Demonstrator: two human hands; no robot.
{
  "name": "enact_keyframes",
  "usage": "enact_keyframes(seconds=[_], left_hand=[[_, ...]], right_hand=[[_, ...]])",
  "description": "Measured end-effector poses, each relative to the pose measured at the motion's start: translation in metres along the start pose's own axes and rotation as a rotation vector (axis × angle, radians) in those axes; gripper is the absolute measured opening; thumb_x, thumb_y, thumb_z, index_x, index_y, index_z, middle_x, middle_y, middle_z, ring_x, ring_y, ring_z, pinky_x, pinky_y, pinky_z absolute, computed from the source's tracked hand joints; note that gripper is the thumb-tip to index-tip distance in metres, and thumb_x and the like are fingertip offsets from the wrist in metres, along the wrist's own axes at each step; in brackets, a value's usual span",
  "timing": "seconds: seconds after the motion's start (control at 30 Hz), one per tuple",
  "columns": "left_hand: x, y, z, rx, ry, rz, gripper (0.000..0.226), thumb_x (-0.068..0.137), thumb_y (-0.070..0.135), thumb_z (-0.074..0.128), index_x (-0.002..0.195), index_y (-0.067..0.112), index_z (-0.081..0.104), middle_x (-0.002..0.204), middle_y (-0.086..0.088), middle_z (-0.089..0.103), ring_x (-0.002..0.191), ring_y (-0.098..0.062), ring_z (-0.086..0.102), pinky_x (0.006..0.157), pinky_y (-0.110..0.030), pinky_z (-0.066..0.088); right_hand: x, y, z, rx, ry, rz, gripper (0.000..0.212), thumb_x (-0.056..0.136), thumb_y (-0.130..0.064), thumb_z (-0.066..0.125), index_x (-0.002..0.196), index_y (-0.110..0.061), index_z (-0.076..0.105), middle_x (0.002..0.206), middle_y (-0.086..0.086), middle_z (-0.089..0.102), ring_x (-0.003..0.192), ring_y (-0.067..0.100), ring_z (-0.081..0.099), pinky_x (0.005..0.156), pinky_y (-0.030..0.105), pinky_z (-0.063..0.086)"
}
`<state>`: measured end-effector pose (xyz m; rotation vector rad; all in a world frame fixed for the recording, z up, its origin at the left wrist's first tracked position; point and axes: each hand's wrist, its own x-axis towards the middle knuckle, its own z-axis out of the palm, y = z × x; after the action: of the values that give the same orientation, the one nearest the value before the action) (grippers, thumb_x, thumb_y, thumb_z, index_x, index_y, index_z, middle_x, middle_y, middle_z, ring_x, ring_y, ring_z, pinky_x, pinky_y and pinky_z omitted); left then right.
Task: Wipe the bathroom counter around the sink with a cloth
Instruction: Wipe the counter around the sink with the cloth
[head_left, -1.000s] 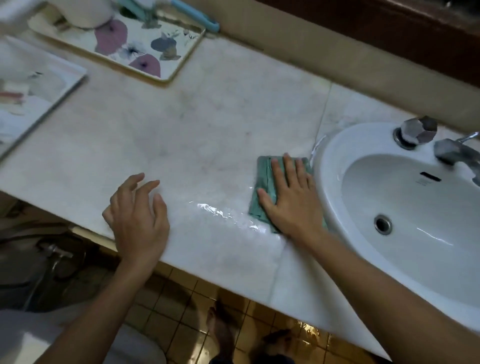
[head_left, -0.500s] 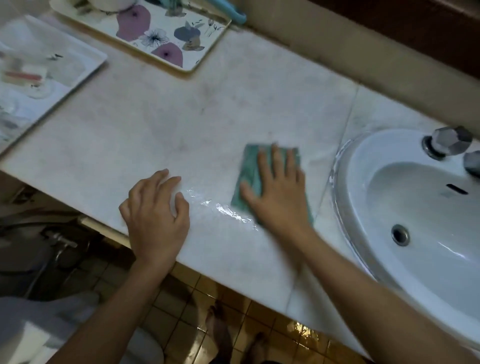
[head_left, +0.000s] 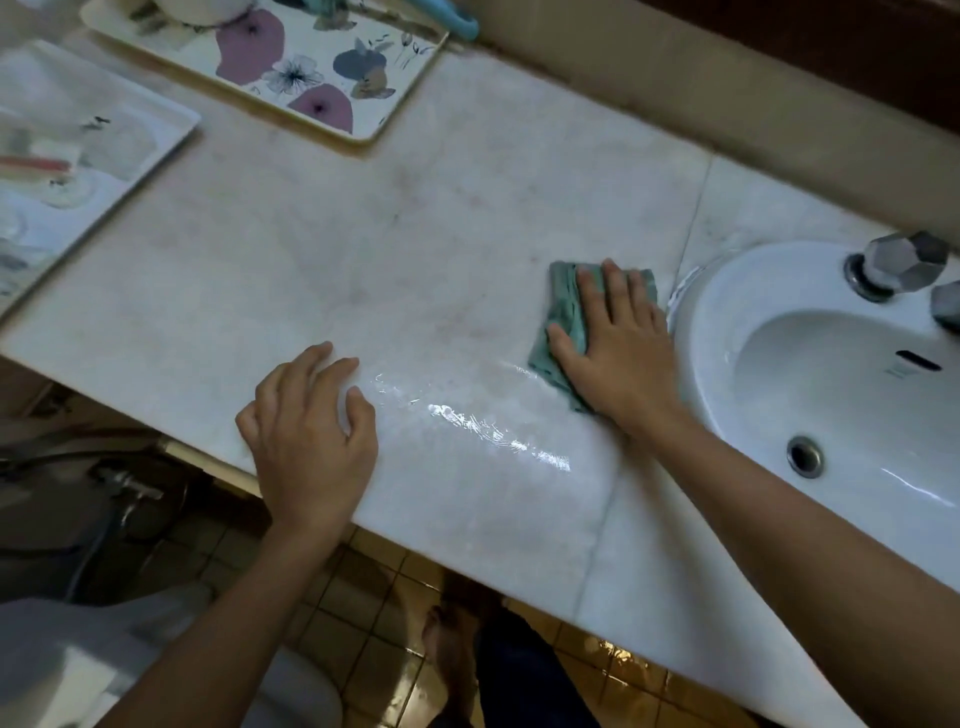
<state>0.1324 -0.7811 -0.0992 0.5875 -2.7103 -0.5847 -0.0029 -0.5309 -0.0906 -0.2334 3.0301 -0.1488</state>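
Pressing one cloth flat: right hand; two trays behind.

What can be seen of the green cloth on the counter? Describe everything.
The cloth is teal-green, soft-looking fabric, folded into a small rumpled pad. It lies flat on the pale marble-like counter, just left of the rim of the sink. The right hand presses on it with straight fingers, covering most of it.
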Motion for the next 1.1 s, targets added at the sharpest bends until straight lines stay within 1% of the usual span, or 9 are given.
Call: enact_keyframes(seconds=[0.17, 0.33, 0.43, 0.5, 0.57, 0.7, 0.9, 1.0, 1.1], left_hand=[[0.000, -0.001, 0.000, -0.029, 0.022, 0.000, 0.036, 0.090, 0.026, 0.045, 0.119, 0.019, 0.065, 0.135, 0.002, 0.057, 0.125, -0.024, 0.045, 0.095, -0.042, 0.033], [0.000, 0.001, -0.002, -0.136, 0.055, -0.044, 0.041, 0.090, 0.026, 0.040, 0.126, 0.020, 0.059, 0.134, 0.002, 0.057, 0.123, -0.021, 0.046, 0.095, -0.039, 0.031], [0.000, 0.001, -0.003, -0.134, 0.046, -0.036, 0.040, 0.090, 0.025, 0.041, 0.123, 0.018, 0.061, 0.133, 0.000, 0.058, 0.123, -0.022, 0.045, 0.095, -0.039, 0.031], [0.000, 0.001, -0.003, -0.120, 0.036, -0.035, 0.040, 0.090, 0.027, 0.040, 0.122, 0.017, 0.063, 0.133, 0.001, 0.058, 0.124, -0.023, 0.045, 0.096, -0.040, 0.032], [0.000, 0.000, -0.002, -0.111, 0.031, -0.041, 0.040, 0.091, 0.028, 0.040, 0.121, 0.017, 0.063, 0.133, 0.001, 0.058, 0.124, -0.023, 0.045, 0.096, -0.041, 0.032], [0.000, 0.001, -0.001, -0.088, 0.036, -0.034, 0.039, 0.091, 0.027, 0.041, 0.118, 0.016, 0.066, 0.132, 0.000, 0.059, 0.121, -0.024, 0.047, 0.094, -0.042, 0.035], [0.001, 0.001, 0.000, -0.066, 0.056, -0.025, 0.037, 0.090, 0.025, 0.042, 0.116, 0.015, 0.066, 0.130, -0.001, 0.060, 0.118, -0.025, 0.049, 0.091, -0.041, 0.037], [0.002, 0.001, 0.000, -0.089, 0.057, -0.043, 0.038, 0.089, 0.024, 0.044, 0.119, 0.015, 0.065, 0.130, 0.000, 0.060, 0.119, -0.023, 0.049, 0.092, -0.039, 0.036], [0.001, 0.001, -0.002, -0.100, 0.053, -0.053, 0.039, 0.088, 0.024, 0.044, 0.121, 0.015, 0.063, 0.132, 0.000, 0.059, 0.120, -0.022, 0.047, 0.093, -0.039, 0.035]], right_hand=[[0.072, -0.058, -0.001, 0.042, -0.036, 0.099, 0.079, 0.091, -0.066, 0.024, 0.155, -0.022, 0.010, 0.163, 0.008, 0.002, 0.148, 0.036, -0.004, 0.118, 0.051, 0.004], [-0.032, -0.100, 0.014, 0.029, -0.041, -0.235, 0.079, 0.089, -0.065, 0.031, 0.155, -0.025, 0.014, 0.164, 0.004, 0.002, 0.149, 0.033, -0.005, 0.118, 0.051, 0.008], [-0.127, -0.070, 0.011, 0.009, -0.123, -0.486, 0.076, 0.091, -0.063, 0.034, 0.155, -0.027, 0.013, 0.164, 0.002, 0.001, 0.149, 0.028, -0.006, 0.118, 0.049, 0.010], [-0.142, -0.029, 0.007, -0.014, -0.128, -0.580, 0.074, 0.091, -0.062, 0.036, 0.154, -0.029, 0.017, 0.163, 0.001, 0.006, 0.150, 0.026, 0.000, 0.117, 0.048, 0.017], [-0.119, 0.003, 0.006, -0.044, -0.091, -0.549, 0.071, 0.091, -0.062, 0.034, 0.153, -0.031, 0.022, 0.163, 0.000, 0.011, 0.150, 0.024, 0.005, 0.114, 0.046, 0.023], [-0.019, 0.017, 0.002, -0.043, -0.024, -0.209, 0.072, 0.090, -0.064, 0.024, 0.154, -0.033, 0.016, 0.163, 0.000, 0.011, 0.150, 0.026, 0.005, 0.116, 0.046, 0.017], [0.106, -0.052, -0.008, 0.048, -0.019, 0.070, 0.075, 0.093, -0.062, 0.022, 0.155, -0.022, 0.010, 0.163, 0.009, 0.004, 0.148, 0.036, -0.003, 0.118, 0.051, 0.004], [0.078, -0.093, 0.002, 0.044, -0.036, -0.044, 0.075, 0.093, -0.061, 0.022, 0.156, -0.022, 0.008, 0.163, 0.008, 0.000, 0.148, 0.035, -0.005, 0.119, 0.051, 0.003], [-0.024, -0.113, 0.014, 0.036, -0.035, -0.342, 0.074, 0.093, -0.060, 0.027, 0.155, -0.022, 0.013, 0.163, 0.006, 0.004, 0.149, 0.032, -0.003, 0.118, 0.050, 0.007]])
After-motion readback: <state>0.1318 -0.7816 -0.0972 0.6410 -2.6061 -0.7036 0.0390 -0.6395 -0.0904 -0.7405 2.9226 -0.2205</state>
